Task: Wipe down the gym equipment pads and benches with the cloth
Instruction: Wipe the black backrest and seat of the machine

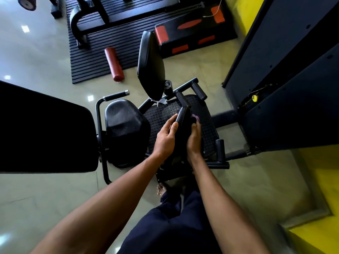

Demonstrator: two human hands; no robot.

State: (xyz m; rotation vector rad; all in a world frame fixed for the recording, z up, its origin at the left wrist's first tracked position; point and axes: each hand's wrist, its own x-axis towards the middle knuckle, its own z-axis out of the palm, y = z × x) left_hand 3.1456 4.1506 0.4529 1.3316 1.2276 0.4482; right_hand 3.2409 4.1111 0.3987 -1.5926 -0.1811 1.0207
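Head view — cloth (195, 118) (purple) touching right fingers (194, 127).

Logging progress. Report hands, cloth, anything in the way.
Left hand grips black foam handle. Right hand holds what looks like dark cloth against it. Nothing blocking; seat pad alongside.

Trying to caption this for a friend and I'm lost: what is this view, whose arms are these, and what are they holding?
This is one picture from a camera worn on a person's head, looking down, so the arms are the wearer's own; there is no robot. The person stands on a tiled floor beside a black gym machine with a seat, a tall back pad and a studded footplate. The left hand grips a padded handle. The right hand seems to hold a dark cloth against it, probably for wiping.
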